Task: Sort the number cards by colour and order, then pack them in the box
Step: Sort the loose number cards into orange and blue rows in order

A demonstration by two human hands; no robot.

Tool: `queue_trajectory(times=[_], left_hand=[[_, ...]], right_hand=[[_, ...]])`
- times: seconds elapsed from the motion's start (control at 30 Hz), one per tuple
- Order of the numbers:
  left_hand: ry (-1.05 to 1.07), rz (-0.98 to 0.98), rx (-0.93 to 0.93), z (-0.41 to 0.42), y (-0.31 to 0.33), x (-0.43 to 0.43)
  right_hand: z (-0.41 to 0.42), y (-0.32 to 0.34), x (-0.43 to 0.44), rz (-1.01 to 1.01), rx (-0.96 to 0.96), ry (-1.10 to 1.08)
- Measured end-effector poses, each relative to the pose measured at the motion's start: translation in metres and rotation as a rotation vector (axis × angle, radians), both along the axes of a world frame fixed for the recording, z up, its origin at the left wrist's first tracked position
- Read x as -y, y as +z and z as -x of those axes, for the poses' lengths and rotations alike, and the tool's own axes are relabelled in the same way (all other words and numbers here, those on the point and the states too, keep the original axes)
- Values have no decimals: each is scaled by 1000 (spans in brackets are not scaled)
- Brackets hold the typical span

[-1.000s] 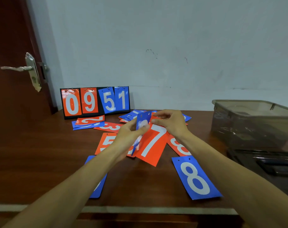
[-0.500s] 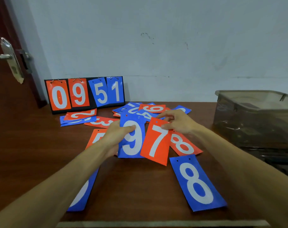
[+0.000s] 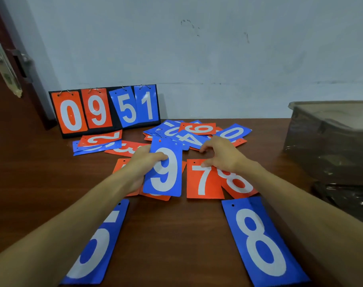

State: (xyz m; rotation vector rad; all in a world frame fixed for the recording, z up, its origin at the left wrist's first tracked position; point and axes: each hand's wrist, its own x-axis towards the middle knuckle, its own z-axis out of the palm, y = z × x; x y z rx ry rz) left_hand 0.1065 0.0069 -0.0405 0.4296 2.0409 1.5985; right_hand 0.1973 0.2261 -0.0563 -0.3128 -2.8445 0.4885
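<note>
My left hand point(image 3: 142, 164) grips a blue 9 card point(image 3: 164, 172) upright above orange cards at table centre. Beside it on the right lies an orange 7 card point(image 3: 203, 180) flat on the table, overlapping an orange 8 card point(image 3: 237, 183). My right hand point(image 3: 220, 154) hovers over the top of the 7, fingertips on it, fingers apart. A blue 8 card point(image 3: 259, 241) lies near the front right, a blue 6 card point(image 3: 97, 243) at front left. A loose pile of blue and orange cards point(image 3: 194, 132) sits behind my hands. The translucent box point(image 3: 329, 141) stands at the right.
A black flip scoreboard point(image 3: 106, 109) reading 0 9 5 1 leans on the wall at back left, with several cards point(image 3: 97, 142) lying before it. A brown door with a metal handle point(image 3: 4, 65) is far left. The box lid point(image 3: 346, 197) lies in front of the box.
The orange 7 went from my right hand's grip down flat onto the table beside the orange 8. The blue 9 stays in my left hand, now apart from the 7. The camera moved closer.
</note>
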Motion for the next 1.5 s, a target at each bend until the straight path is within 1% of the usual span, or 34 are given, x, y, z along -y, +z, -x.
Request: queue_trajectory(times=[0.03, 0.07, 0.1, 0.13, 0.2, 0.23, 0.27, 0.3, 0.4, 0.47, 0.5, 0.53, 0.6, 0.67, 0.73, 0.8, 0.9, 0.93, 1.0, 1.13, 1.23, 1.37, 1.43, 1.5], left_hand=[[-3, 3, -12, -2, 1, -1], [-11, 1, -28, -5, 1, -3], [-23, 0, -41, -9, 2, -5], [-36, -4, -51, -13, 3, -8], [-68, -21, -61, -26, 8, -15], [-88, -28, -70, -34, 11, -19], [-116, -38, -86, -43, 13, -24], [-153, -49, -105, -53, 16, -29], [-249, -97, -175, -82, 18, -44], [-299, -113, -206, -100, 17, -51], [-328, -87, -251, -109, 15, -53], [-370, -25, -339, -114, 11, -54], [-495, 124, -581, -122, 1, -53], [-619, 287, -790, -128, -8, -54], [-665, 426, -918, -132, -14, -61], [-679, 535, -980, -134, -19, -70], [-735, 628, -960, -131, -25, -78], [-737, 622, -940, -129, -27, -79], [-722, 587, -907, -125, -29, -80], [-701, 530, -905, -119, -30, -80], [-669, 443, -887, -115, -29, -80], [-546, 264, -847, -94, -15, -82], [-504, 258, -881, -76, -5, -88], [-472, 272, -868, -55, 2, -96]], right_hand=[[-2, 3, 1, 11, -56, -19], [-4, 7, 3, 78, -130, -43], [-8, 12, 6, 201, -203, -63], [-12, 19, 9, 365, -256, -68], [-25, 32, 15, 674, -280, -35], [-32, 38, 17, 756, -270, -8], [-39, 43, 18, 779, -254, 20], [-47, 48, 17, 750, -238, 41], [-71, 58, 12, 577, -214, 58], [-92, 61, 1, 547, -214, 47], [-104, 62, -7, 554, -210, 20], [-117, 61, -16, 566, -197, -18], [-144, 59, -36, 596, -140, -82], [-167, 55, -52, 569, -74, -107], [-182, 51, -62, 464, 19, -129], [-190, 46, -64, 363, 106, -138], [-190, 36, -60, 159, 179, -151], [-188, 33, -58, 94, 198, -152], [-185, 27, -54, 31, 241, -145], [-178, 24, -52, -16, 293, -149], [-168, 27, -54, -21, 217, -171], [-136, 29, -55, -17, 132, -173], [-113, 27, -58, 10, 126, -178], [-86, 21, -65, 21, 128, -195]])
